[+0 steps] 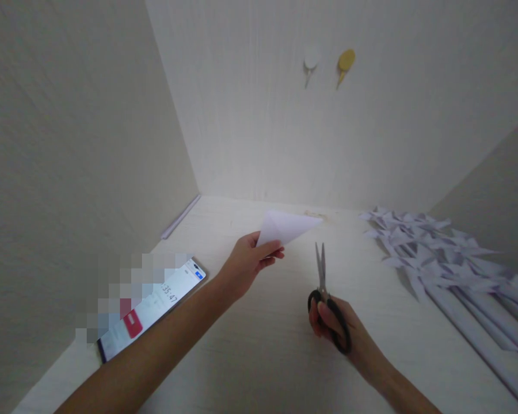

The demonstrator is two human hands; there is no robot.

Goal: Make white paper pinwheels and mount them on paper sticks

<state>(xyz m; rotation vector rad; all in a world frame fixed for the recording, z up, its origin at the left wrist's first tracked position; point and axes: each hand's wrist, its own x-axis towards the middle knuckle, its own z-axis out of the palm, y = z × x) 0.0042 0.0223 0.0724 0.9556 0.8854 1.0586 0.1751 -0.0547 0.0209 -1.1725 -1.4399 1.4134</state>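
White paper, folded into a triangle (285, 225), is pinched at its lower left corner between the thumb and fingers of the left hand (247, 263), which are closed together on it. The triangle is held up just above the pale wood-grain tabletop (259, 345), near the middle of the surface, with its long point aimed to the right and towards the back wall.

The right hand (334, 328) is clamped on a pair of scissors (326, 293), thumb and fingers through the black handle loops. The steel blades point away from the person, up towards the paper triangle, and stand very slightly apart at the tips. The blade tips are near the paper's lower edge but not touching it.

At the left, a smartphone (155, 307) lies flat on the tabletop beside the left forearm; its screen is lit and shows a timer readout and a red button, and part of it is blurred out.

At the right, a row of white paper pinwheels on rolled paper sticks (440, 259) lies on the table, well apart from both hands, running towards the near right corner.

On the back wall hang two stick-on hooks side by side, a white hook (311, 60) and a yellow hook (345, 62)
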